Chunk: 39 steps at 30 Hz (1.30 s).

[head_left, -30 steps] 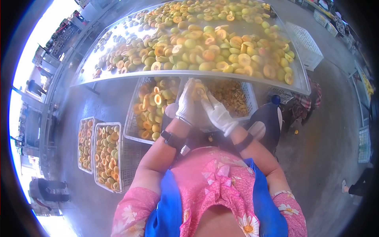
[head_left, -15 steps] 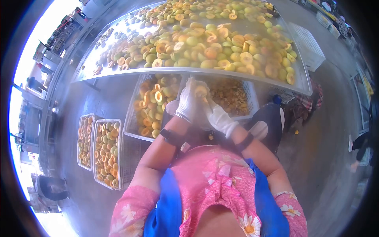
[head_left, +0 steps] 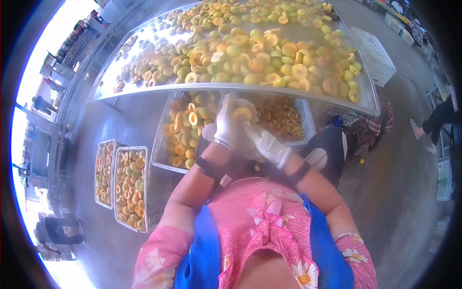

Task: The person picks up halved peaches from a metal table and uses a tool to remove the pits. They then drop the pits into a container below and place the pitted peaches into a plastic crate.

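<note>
shirt (head_left: pixel 269 216) — pink, white-flowered | blue cloth (head_left: pixel 207 245) | white gloves (head_left: pixel 274 148) | fruit (head_left: pixel 242 114) — yellow-orange

From my end I count one metal table (head_left: pixel 231 87), three crates of fruit (head_left: pixel 146 192) on the left, one crate of scraps (head_left: pixel 309 126) under its near side and one white crate (head_left: pixel 380 61) at its right. I see two gloved hands (head_left: pixel 269 147) and one cut fruit (head_left: pixel 242 114). The table's fruits (head_left: pixel 299 72) are too many to count.
</note>
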### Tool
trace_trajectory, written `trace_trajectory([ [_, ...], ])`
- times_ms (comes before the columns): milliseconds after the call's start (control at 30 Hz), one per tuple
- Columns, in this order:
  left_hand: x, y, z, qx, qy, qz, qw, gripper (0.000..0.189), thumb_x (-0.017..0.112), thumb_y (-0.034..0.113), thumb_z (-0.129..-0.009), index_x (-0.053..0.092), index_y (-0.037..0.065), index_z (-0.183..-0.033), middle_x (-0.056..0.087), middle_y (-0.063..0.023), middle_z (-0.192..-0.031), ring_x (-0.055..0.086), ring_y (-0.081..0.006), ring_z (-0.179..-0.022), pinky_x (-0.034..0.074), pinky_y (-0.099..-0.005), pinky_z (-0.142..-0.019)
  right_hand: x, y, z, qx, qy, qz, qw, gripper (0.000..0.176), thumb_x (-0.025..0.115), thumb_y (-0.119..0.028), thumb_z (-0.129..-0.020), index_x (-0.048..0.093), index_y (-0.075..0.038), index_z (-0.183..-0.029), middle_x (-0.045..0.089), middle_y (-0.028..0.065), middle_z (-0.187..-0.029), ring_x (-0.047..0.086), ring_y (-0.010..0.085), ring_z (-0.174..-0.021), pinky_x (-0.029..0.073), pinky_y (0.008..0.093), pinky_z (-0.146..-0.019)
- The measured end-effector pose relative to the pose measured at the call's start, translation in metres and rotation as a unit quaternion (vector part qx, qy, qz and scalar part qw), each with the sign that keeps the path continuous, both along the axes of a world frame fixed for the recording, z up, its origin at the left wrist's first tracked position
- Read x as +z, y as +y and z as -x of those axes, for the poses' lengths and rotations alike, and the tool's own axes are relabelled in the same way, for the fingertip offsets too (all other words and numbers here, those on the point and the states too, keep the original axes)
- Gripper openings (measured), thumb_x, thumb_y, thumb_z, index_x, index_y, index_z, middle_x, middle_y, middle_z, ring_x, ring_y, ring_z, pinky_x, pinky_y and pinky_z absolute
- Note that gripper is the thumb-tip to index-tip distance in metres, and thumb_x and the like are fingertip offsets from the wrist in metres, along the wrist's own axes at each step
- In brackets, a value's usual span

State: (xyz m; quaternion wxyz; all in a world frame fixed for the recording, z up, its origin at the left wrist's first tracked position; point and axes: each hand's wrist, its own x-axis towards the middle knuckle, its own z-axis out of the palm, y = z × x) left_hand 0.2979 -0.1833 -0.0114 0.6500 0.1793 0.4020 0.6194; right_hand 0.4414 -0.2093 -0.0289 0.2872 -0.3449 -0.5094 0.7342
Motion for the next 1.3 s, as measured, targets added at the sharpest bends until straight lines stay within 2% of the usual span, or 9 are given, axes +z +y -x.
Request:
trace_trajectory([
  [67, -0.009, 0.002, -0.001, 0.042, 0.246, -0.097, 0.964, 0.049, 0.046, 0.044, -0.102, 0.064, 0.000, -0.089, 0.066, -0.0128, -0.077, 0.065, -0.0243, -0.068, 0.055, -0.0349, -0.065, -0.007, 0.001, 0.002, -0.003, 0.015, -0.010, 1.000, 0.033, 0.044, -0.048, -0.103, 0.055, -0.017, -0.104, 0.044, -0.0047, -0.060, 0.035, 0.0063, -0.039, 0.025, 0.0247, -0.033],
  [400, -0.001, 0.005, 0.014, -0.137, 0.369, -0.069, 0.917, 0.058, 0.044, 0.051, -0.100, 0.069, 0.001, -0.083, 0.069, -0.0107, -0.079, 0.062, -0.0189, -0.070, 0.049, -0.0315, -0.068, 0.008, -0.005, -0.010, 0.087, 0.049, 0.146, 0.984, 0.036, 0.046, -0.053, -0.101, 0.052, -0.018, -0.091, 0.037, -0.0091, -0.057, 0.025, 0.0025, -0.037, 0.019, 0.0222, -0.033],
  [767, 0.005, -0.001, 0.014, -0.149, 0.136, -0.124, 0.972, 0.054, 0.046, 0.050, -0.099, 0.064, 0.002, -0.083, 0.066, -0.0139, -0.078, 0.062, -0.0241, -0.070, 0.051, -0.0357, -0.067, -0.018, 0.009, -0.005, 0.265, 0.332, 0.417, 0.803, 0.032, 0.035, -0.045, -0.106, 0.054, -0.020, -0.109, 0.029, -0.0090, -0.059, 0.022, 0.0008, -0.037, 0.017, 0.0175, -0.031],
  [933, 0.023, 0.011, 0.023, 0.039, -0.024, -0.016, 0.999, 0.049, 0.045, 0.048, -0.101, 0.058, 0.005, -0.082, 0.065, -0.0156, -0.081, 0.065, -0.0298, -0.071, 0.057, -0.0406, -0.065, -0.024, 0.016, -0.002, 0.275, 0.442, 0.467, 0.714, 0.040, 0.038, -0.050, -0.104, 0.054, -0.013, -0.110, 0.035, -0.0070, -0.061, 0.027, 0.0013, -0.037, 0.021, 0.0189, -0.031],
  [1033, 0.003, 0.027, 0.091, 0.118, 0.036, -0.097, 0.988, 0.043, 0.049, 0.041, -0.101, 0.064, 0.001, -0.097, 0.067, -0.0111, -0.086, 0.065, -0.0235, -0.077, 0.054, -0.0320, -0.069, -0.022, 0.022, -0.011, 0.198, 0.464, 0.440, 0.743, 0.044, 0.043, -0.051, -0.102, 0.055, -0.009, -0.107, 0.041, -0.0055, -0.062, 0.032, 0.0021, -0.039, 0.025, 0.0204, -0.033],
  [1133, -0.004, 0.041, 0.155, 0.177, 0.370, -0.076, 0.909, 0.036, 0.056, 0.029, -0.099, 0.064, -0.002, -0.113, 0.068, -0.0147, -0.107, 0.065, -0.0224, -0.098, 0.052, -0.0333, -0.086, -0.022, 0.031, -0.009, 0.072, 0.392, 0.425, 0.813, 0.043, 0.045, -0.054, -0.100, 0.056, -0.013, -0.098, 0.041, -0.0071, -0.060, 0.032, 0.0034, -0.039, 0.025, 0.0212, -0.033],
  [1167, 0.002, 0.047, 0.172, 0.163, 0.572, -0.051, 0.803, 0.033, 0.058, 0.025, -0.098, 0.063, -0.002, -0.118, 0.065, -0.0147, -0.117, 0.062, -0.0217, -0.107, 0.050, -0.0336, -0.091, -0.020, 0.031, -0.006, 0.038, 0.361, 0.411, 0.836, 0.043, 0.046, -0.057, -0.098, 0.056, -0.015, -0.095, 0.041, -0.0078, -0.058, 0.032, 0.0039, -0.038, 0.026, 0.0215, -0.033],
  [1233, -0.006, 0.067, 0.188, 0.123, 0.475, -0.061, 0.869, 0.044, 0.060, 0.018, -0.097, 0.052, -0.001, -0.135, 0.059, -0.0141, -0.128, 0.060, -0.0226, -0.108, 0.049, -0.0336, -0.094, -0.028, 0.030, 0.005, 0.048, 0.351, 0.450, 0.820, 0.044, 0.047, -0.061, -0.096, 0.053, -0.018, -0.089, 0.039, -0.0089, -0.056, 0.032, 0.0047, -0.038, 0.027, 0.0221, -0.034],
  [1300, 0.019, 0.088, 0.175, 0.107, 0.693, 0.031, 0.712, 0.049, 0.067, 0.030, -0.093, 0.054, 0.007, -0.135, 0.060, -0.0153, -0.127, 0.064, -0.0263, -0.104, 0.053, -0.0372, -0.088, -0.042, 0.033, 0.011, 0.076, 0.328, 0.458, 0.822, 0.043, 0.046, -0.061, -0.097, 0.051, -0.019, -0.090, 0.037, -0.0100, -0.056, 0.030, 0.0038, -0.038, 0.023, 0.0215, -0.034],
])
